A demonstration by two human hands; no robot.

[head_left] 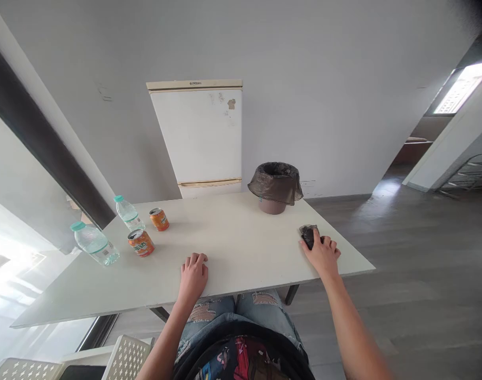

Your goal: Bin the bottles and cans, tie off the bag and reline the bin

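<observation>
My left hand (194, 273) rests on the white table (233, 248) near its front edge, fingers curled loosely, holding nothing. My right hand (323, 254) lies near the table's right edge with its fingers closed on a small dark crumpled bag roll (308, 233). A small bin (276, 186) lined with a dark bag stands at the back of the table, beyond my right hand.
At the left of the table stand two water bottles (94, 243) (127, 212) and two orange cans (141, 242) (159, 219). A white fridge (199, 137) stands against the wall behind. White perforated chairs (126, 359) are at lower left. Grey floor extends to the right.
</observation>
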